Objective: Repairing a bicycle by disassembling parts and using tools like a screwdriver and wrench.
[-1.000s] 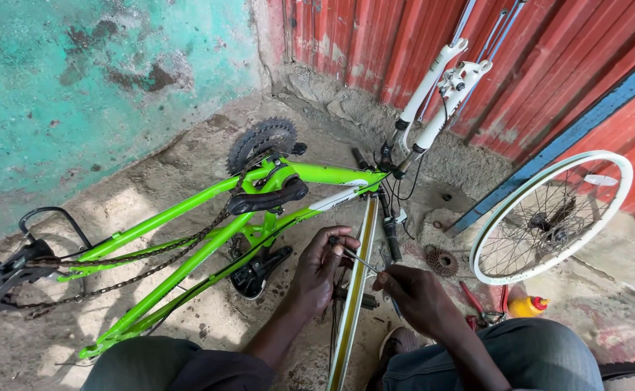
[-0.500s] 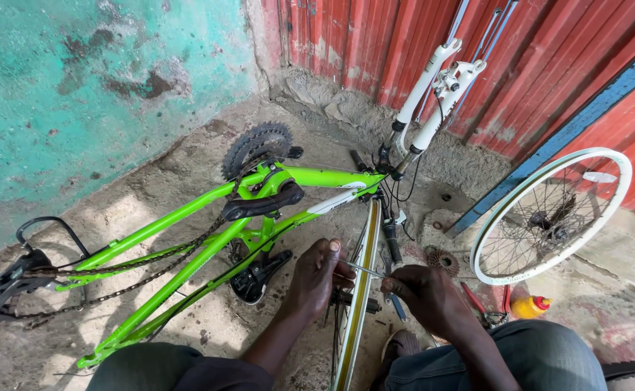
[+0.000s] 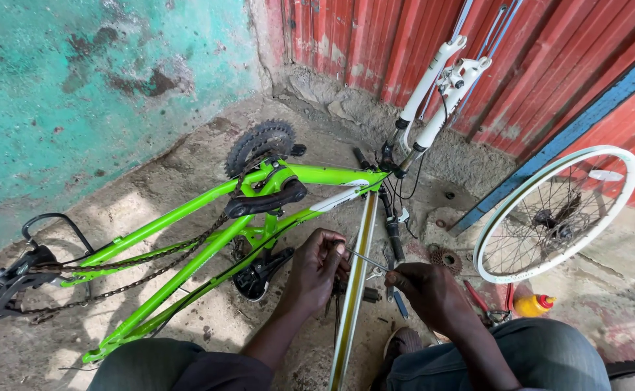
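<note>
Little is changed since the earlier frames: the rim (image 3: 352, 289) is kept upright between the knees, a spoke (image 3: 366, 259) is pinched by left hand (image 3: 316, 269) and right hand (image 3: 427, 293) fingers, while the frame (image 3: 209, 239) is left wheelless on the floor.

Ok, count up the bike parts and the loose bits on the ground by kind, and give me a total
Green bike frame: 1
White suspension fork: 1
Wheel rims: 2, one held between the left hand and right hand, at, and a white one leaning at the wall
Yellow bottle with red cap: 1
Loose sprocket: 1
Total: 6
</note>
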